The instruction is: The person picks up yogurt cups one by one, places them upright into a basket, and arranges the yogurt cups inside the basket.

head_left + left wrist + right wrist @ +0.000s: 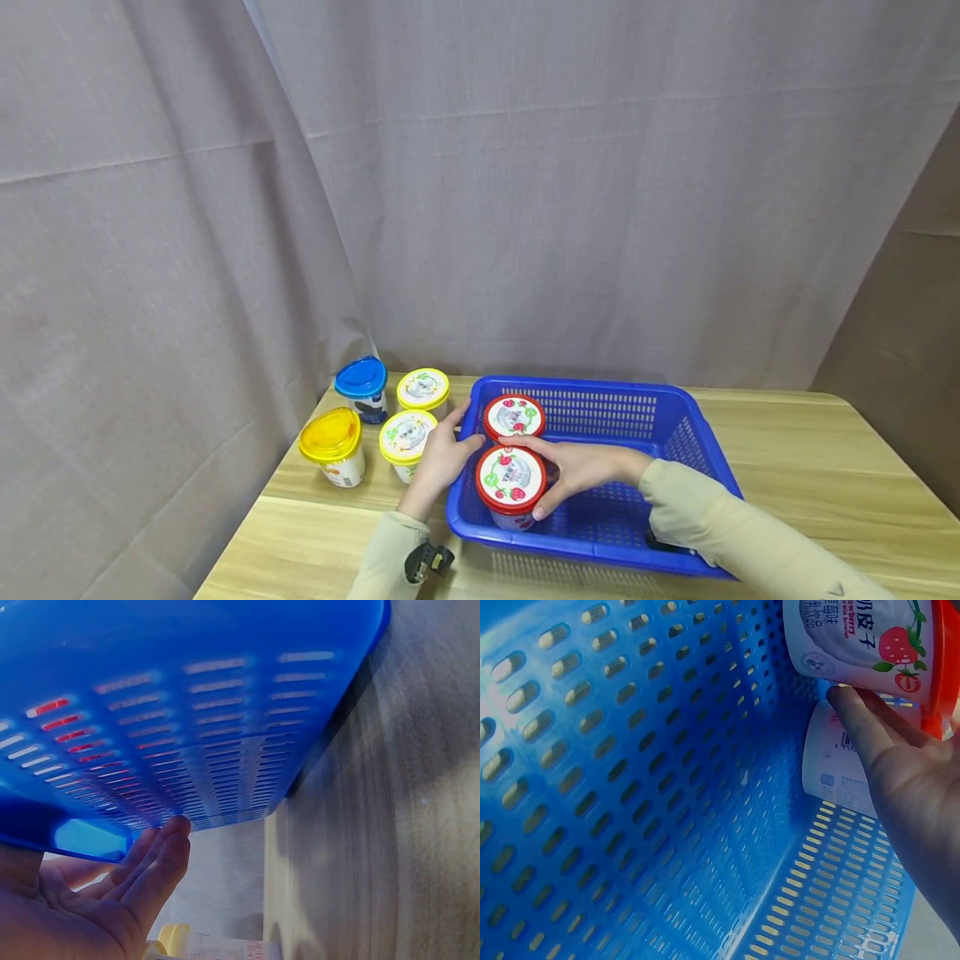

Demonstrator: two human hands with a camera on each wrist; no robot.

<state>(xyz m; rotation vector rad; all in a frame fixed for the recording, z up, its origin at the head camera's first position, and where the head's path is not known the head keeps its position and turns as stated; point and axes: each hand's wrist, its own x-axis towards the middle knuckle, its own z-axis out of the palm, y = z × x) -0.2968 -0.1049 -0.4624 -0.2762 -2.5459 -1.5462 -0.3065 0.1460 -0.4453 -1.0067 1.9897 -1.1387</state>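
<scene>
Two tubs with red lids and strawberry pictures stand at the left end of a blue plastic basket (585,552). My right hand (581,468) grips the nearer strawberry tub (510,479), fingers at its far side and thumb at its near side. Behind it is the farther strawberry tub (514,415); in the right wrist view the fingers reach between the two. My left hand (444,457) holds the basket's left rim, thumb over the top and fingers along the outer wall. The left wrist view shows those fingers (161,866) against the slotted side.
Left of the basket stand two tubs with flat yellow-rimmed lids, a farther one (423,388) and a nearer one (405,437). Beyond them are a blue-lidded cup (363,387) and a yellow-lidded cup (334,446). A grey curtain (562,208) hangs behind the wooden table (810,467).
</scene>
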